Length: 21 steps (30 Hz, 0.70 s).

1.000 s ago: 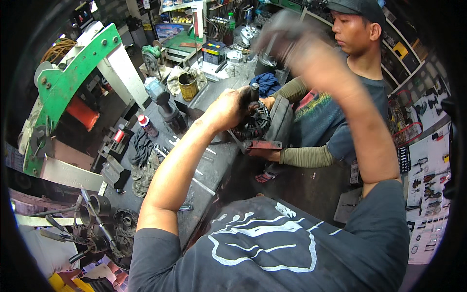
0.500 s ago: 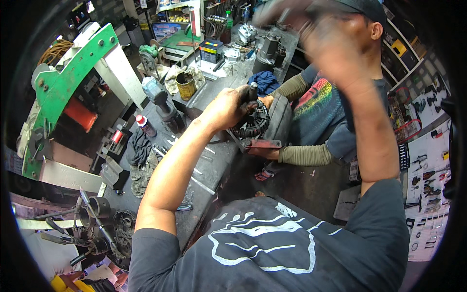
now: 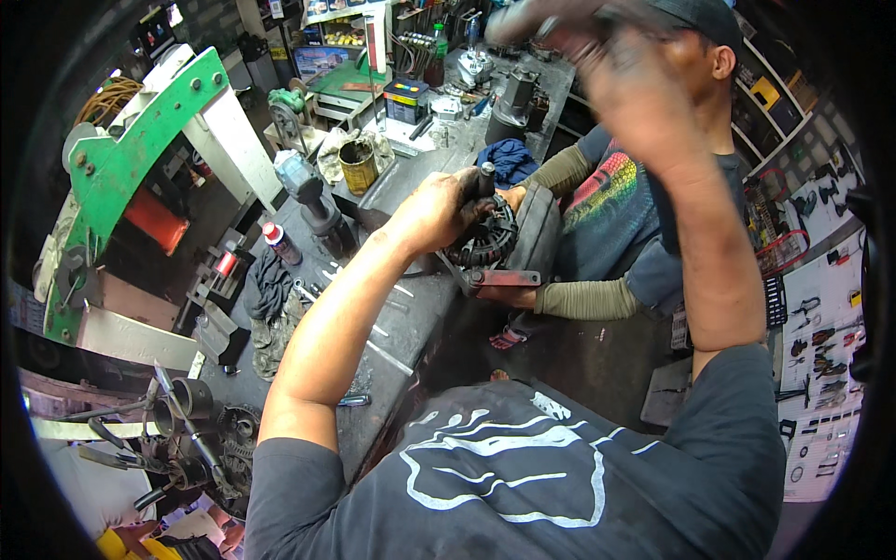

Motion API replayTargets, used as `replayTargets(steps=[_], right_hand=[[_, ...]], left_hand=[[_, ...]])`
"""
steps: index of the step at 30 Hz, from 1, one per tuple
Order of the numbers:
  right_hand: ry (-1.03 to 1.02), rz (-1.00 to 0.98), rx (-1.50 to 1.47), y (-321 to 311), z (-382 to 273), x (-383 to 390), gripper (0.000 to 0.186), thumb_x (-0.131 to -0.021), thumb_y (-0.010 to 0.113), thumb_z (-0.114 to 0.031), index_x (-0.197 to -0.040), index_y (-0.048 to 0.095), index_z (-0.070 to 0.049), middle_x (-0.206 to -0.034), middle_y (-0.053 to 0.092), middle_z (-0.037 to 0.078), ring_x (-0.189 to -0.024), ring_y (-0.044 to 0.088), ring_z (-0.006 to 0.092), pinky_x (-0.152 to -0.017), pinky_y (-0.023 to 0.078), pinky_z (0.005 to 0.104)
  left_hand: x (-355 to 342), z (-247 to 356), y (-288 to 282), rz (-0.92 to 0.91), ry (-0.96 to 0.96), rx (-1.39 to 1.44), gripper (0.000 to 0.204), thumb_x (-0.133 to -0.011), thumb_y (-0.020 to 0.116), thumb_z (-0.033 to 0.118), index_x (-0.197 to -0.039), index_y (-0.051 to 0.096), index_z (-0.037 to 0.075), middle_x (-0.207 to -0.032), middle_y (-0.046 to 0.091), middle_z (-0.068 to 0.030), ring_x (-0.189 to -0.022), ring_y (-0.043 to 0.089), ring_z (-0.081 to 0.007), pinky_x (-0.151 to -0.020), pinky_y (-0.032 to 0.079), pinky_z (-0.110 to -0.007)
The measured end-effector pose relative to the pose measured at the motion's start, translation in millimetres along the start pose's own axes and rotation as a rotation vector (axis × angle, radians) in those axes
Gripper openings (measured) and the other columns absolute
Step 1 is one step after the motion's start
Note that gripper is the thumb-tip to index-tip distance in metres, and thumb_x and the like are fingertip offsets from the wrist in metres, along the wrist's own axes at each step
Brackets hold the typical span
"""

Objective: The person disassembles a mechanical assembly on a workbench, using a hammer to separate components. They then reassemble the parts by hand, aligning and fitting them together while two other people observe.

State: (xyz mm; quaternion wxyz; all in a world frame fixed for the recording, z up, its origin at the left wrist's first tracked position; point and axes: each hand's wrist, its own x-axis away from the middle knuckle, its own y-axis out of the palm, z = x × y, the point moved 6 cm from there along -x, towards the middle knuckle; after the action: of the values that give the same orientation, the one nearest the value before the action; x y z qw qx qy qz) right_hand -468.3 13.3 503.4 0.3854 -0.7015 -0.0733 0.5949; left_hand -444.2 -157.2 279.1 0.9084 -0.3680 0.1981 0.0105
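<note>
My left hand [image 3: 439, 213] is closed around a short, upright dark metal punch [image 3: 486, 175]. Its lower end meets a round, ribbed black machine part [image 3: 489, 239] at the bench corner; the exact contact is hidden by my fingers. My right hand [image 3: 623, 79] is raised high, smeared by motion, and closed on a dark, hammer-like tool [image 3: 527, 23]. A co-worker opposite me steadies the work, with one hand [image 3: 512, 196] behind the part and the other [image 3: 511, 296] under a red metal bar [image 3: 504, 278].
On the bench [image 3: 411, 322] lie rags [image 3: 271, 285], a spray can [image 3: 280, 241], an impact wrench [image 3: 322, 210] and several slim tools. A rusty can [image 3: 357, 166] and a battery [image 3: 406, 100] stand farther back. A green press frame [image 3: 140, 159] rises at left.
My raised right hand has shifted slightly up and left, and the dark tool shows less blurred. My left hand, the punch and the machine part stay in place.
</note>
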Motion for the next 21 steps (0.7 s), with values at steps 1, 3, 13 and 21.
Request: replayTargets(steps=[1,3,13,21], right_hand=[[-0.064,-0.353,0.172,31.1,-1.8,11.4,0.045,-0.11,0.061,-0.044,-0.112,0.076,-0.002,-0.097,0.076,0.023,-0.093,0.076,0.0391,-0.082,0.06,0.0473],[-0.047,-0.729,0.096,71.9,-0.9,40.5,0.053,-0.107,0.064,-0.05,-0.111,0.075,0.002,-0.101,0.075,0.027,-0.098,0.076,0.0426,-0.086,0.06,0.052],[-0.129,-0.408,0.287,27.8,-14.4,11.1,0.049,-0.108,0.061,-0.046,-0.115,0.076,0.0,-0.104,0.076,0.027,-0.1,0.077,0.0418,-0.085,0.062,0.0527],[0.014,-0.63,0.125,72.4,4.4,48.3,0.055,-0.108,0.063,-0.048,-0.108,0.074,0.006,-0.107,0.075,0.028,-0.106,0.075,0.0429,-0.093,0.061,0.0517]], left_hand=[[-0.3,0.1,-0.8,0.009,0.003,-0.003,0.028,-0.1,0.076,0.024,-0.116,0.068,0.003,-0.102,0.075,-0.0264,-0.104,0.071,-0.0504,-0.084,0.055,-0.055],[0.8,0.0,0.4,-0.016,-0.017,-0.064,0.029,-0.1,0.077,0.024,-0.117,0.069,0.003,-0.102,0.076,-0.0259,-0.103,0.071,-0.0501,-0.085,0.056,-0.055],[-0.3,0.1,1.3,-0.039,-0.02,-0.053,0.034,-0.098,0.077,0.026,-0.124,0.067,0.006,-0.108,0.076,-0.0261,-0.11,0.069,-0.05,-0.091,0.055,-0.056],[-0.4,4.0,0.0,-0.034,-0.037,-0.103,0.036,-0.099,0.076,0.029,-0.125,0.066,0.005,-0.109,0.075,-0.0273,-0.11,0.069,-0.05,-0.092,0.055,-0.056]])
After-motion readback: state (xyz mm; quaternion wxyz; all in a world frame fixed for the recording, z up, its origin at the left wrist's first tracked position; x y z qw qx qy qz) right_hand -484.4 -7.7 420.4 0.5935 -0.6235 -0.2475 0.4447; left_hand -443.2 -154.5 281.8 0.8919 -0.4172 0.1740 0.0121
